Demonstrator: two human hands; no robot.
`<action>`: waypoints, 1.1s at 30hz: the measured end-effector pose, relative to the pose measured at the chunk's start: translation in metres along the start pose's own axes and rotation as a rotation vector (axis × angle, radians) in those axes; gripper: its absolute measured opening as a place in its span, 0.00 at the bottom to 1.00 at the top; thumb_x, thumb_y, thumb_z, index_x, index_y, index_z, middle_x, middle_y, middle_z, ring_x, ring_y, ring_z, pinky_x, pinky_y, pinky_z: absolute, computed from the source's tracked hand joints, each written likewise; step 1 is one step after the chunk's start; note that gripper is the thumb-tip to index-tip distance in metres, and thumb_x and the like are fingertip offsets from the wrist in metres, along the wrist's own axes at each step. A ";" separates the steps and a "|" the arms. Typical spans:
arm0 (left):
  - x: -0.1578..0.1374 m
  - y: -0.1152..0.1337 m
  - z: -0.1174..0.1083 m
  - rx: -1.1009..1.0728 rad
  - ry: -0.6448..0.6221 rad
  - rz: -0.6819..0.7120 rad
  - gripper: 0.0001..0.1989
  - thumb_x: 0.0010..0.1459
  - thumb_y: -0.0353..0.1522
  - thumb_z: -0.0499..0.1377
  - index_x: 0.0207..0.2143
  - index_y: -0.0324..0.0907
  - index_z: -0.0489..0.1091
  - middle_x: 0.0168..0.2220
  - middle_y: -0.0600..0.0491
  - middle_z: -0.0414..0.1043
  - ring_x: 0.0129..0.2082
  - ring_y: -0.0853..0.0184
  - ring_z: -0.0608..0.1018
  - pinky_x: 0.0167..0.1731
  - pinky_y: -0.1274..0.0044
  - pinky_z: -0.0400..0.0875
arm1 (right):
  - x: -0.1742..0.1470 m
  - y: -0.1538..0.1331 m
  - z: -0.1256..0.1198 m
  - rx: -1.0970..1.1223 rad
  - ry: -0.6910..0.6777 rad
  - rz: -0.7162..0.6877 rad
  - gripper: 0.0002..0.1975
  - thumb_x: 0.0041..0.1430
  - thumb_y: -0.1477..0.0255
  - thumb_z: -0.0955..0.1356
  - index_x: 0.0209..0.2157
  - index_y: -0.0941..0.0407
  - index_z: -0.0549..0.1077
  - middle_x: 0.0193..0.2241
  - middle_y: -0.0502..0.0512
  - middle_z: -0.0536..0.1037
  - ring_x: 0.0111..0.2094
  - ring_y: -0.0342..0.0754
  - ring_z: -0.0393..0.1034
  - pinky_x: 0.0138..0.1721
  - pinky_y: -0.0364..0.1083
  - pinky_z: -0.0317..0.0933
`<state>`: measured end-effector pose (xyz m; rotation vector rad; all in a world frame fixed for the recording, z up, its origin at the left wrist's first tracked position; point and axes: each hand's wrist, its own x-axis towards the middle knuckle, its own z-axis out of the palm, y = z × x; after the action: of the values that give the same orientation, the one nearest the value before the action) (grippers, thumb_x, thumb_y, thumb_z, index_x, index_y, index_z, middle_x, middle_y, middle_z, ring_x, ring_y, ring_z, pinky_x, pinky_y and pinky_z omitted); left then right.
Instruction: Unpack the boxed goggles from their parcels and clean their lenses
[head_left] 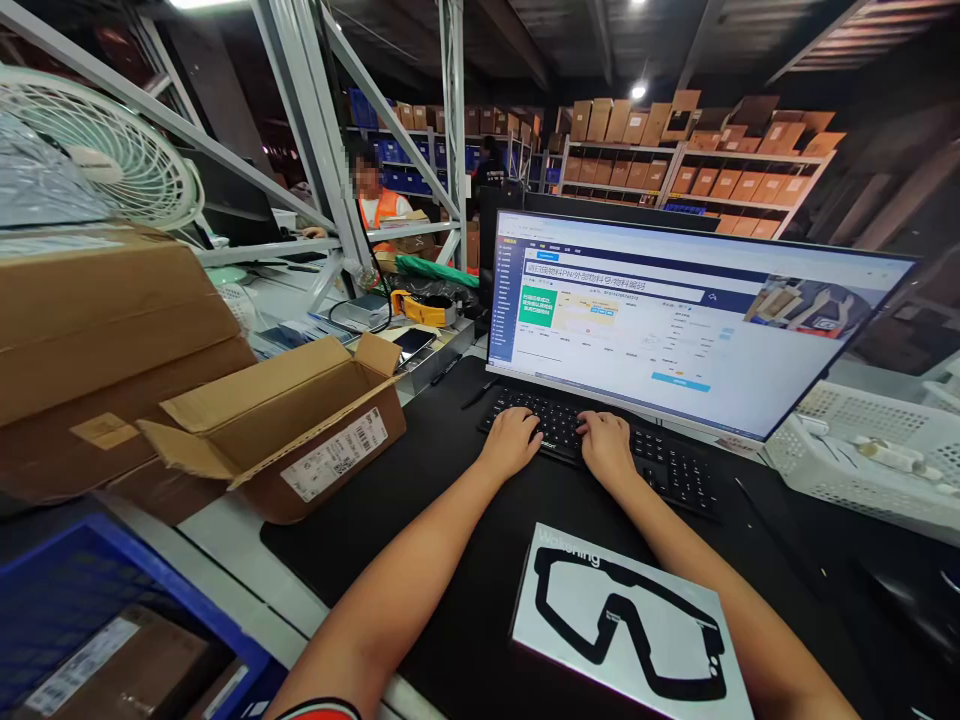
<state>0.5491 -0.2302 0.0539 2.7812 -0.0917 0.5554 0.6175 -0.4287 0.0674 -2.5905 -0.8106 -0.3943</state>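
Both hands rest on a black keyboard [559,420] in front of a lit monitor [645,320]. My left hand [511,440] lies over the left keys, its fingers slightly curled and apart, holding nothing. Over the middle keys is my right hand [606,442], also with its fingers spread and nothing in them. A white box [637,600] printed with black goggles lies between my forearms on the black desk mat [442,590]. To the left stands an open cardboard box [322,440] with a label on its side.
A blue crate [112,540] holds cartons at lower left, below large brown boxes [112,340] and a fan [97,150]. White baskets [870,460] stand at right. A phone [415,343] lies behind the open box. A person in an orange vest [386,208] sits farther back.
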 end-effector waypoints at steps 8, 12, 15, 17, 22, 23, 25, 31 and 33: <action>0.001 -0.004 0.006 -0.056 0.077 -0.114 0.16 0.64 0.33 0.57 0.53 0.38 0.69 0.60 0.38 0.64 0.63 0.50 0.66 0.63 0.59 0.63 | 0.004 -0.011 0.012 -0.039 0.001 -0.077 0.17 0.69 0.66 0.61 0.44 0.56 0.80 0.54 0.65 0.71 0.59 0.61 0.58 0.61 0.58 0.55; 0.003 -0.008 0.008 -0.111 0.122 -0.209 0.24 0.61 0.33 0.60 0.59 0.37 0.63 0.62 0.37 0.60 0.64 0.51 0.65 0.62 0.61 0.66 | 0.003 -0.010 0.014 -0.025 -0.011 -0.074 0.19 0.70 0.69 0.59 0.53 0.58 0.75 0.58 0.65 0.69 0.58 0.58 0.62 0.60 0.56 0.57; 0.005 -0.010 0.008 -0.133 0.150 -0.267 0.25 0.59 0.33 0.63 0.57 0.37 0.64 0.60 0.38 0.62 0.62 0.53 0.68 0.62 0.64 0.67 | -0.001 -0.008 0.015 -0.019 -0.047 -0.077 0.19 0.70 0.68 0.59 0.56 0.58 0.73 0.57 0.64 0.70 0.55 0.57 0.65 0.58 0.54 0.60; 0.005 -0.010 0.008 -0.126 0.163 -0.289 0.22 0.58 0.34 0.64 0.54 0.37 0.66 0.61 0.38 0.62 0.63 0.52 0.67 0.63 0.63 0.65 | -0.003 -0.008 0.016 -0.024 -0.065 -0.074 0.19 0.70 0.68 0.60 0.54 0.58 0.74 0.57 0.65 0.70 0.56 0.58 0.65 0.58 0.55 0.60; 0.003 -0.005 0.004 -0.070 0.160 -0.272 0.19 0.59 0.36 0.63 0.51 0.39 0.70 0.64 0.38 0.60 0.66 0.50 0.63 0.66 0.59 0.60 | -0.007 -0.012 0.016 -0.042 -0.087 -0.077 0.20 0.70 0.67 0.60 0.56 0.60 0.73 0.57 0.66 0.70 0.58 0.59 0.64 0.59 0.56 0.59; 0.003 -0.005 0.004 -0.056 0.159 -0.268 0.19 0.60 0.36 0.63 0.52 0.39 0.70 0.64 0.38 0.59 0.67 0.49 0.63 0.66 0.59 0.59 | -0.007 -0.012 0.016 -0.045 -0.088 -0.076 0.20 0.70 0.67 0.60 0.56 0.60 0.73 0.58 0.66 0.70 0.58 0.59 0.64 0.59 0.56 0.59; 0.003 -0.004 0.004 -0.027 0.153 -0.266 0.20 0.62 0.39 0.61 0.52 0.37 0.70 0.66 0.36 0.58 0.67 0.48 0.61 0.67 0.57 0.57 | -0.008 -0.013 0.015 -0.050 -0.091 -0.078 0.20 0.70 0.68 0.60 0.56 0.60 0.73 0.58 0.66 0.70 0.58 0.59 0.64 0.60 0.56 0.58; 0.003 -0.001 0.005 0.056 0.120 -0.241 0.24 0.64 0.47 0.57 0.49 0.35 0.73 0.70 0.34 0.52 0.71 0.43 0.53 0.70 0.50 0.43 | -0.008 -0.014 0.013 -0.054 -0.095 -0.088 0.20 0.71 0.67 0.59 0.56 0.59 0.73 0.56 0.65 0.72 0.58 0.58 0.64 0.59 0.55 0.59; 0.002 0.001 0.005 0.083 0.114 -0.213 0.27 0.64 0.48 0.57 0.53 0.34 0.71 0.71 0.33 0.49 0.72 0.45 0.52 0.70 0.50 0.42 | -0.009 -0.014 0.013 -0.049 -0.093 -0.083 0.20 0.71 0.67 0.59 0.56 0.60 0.73 0.57 0.65 0.71 0.59 0.58 0.64 0.60 0.55 0.59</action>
<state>0.5531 -0.2325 0.0504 2.7846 0.2546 0.6746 0.6040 -0.4163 0.0565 -2.6437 -0.9549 -0.3234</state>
